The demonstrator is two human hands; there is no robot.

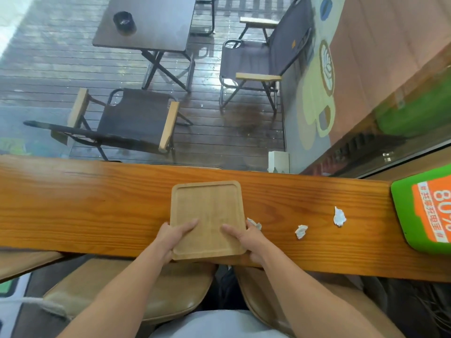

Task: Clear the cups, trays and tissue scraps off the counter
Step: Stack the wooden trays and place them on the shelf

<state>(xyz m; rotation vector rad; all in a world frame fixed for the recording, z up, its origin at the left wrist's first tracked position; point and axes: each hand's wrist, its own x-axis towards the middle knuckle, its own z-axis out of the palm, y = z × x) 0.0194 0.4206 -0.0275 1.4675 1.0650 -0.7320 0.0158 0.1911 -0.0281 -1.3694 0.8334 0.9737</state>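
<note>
The left grip and right grip clasp the wooden tray by its side edges, thumbs on top. The tray overhangs the near edge of the tabletop. One tissue scrap lies just beside the right grip; a second scrap and a third scrap lie farther right.

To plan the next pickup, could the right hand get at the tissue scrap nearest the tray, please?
Likely yes, once freed: the right hand grips the tray, and the tissue scrap lies uncovered right beside it.
</note>
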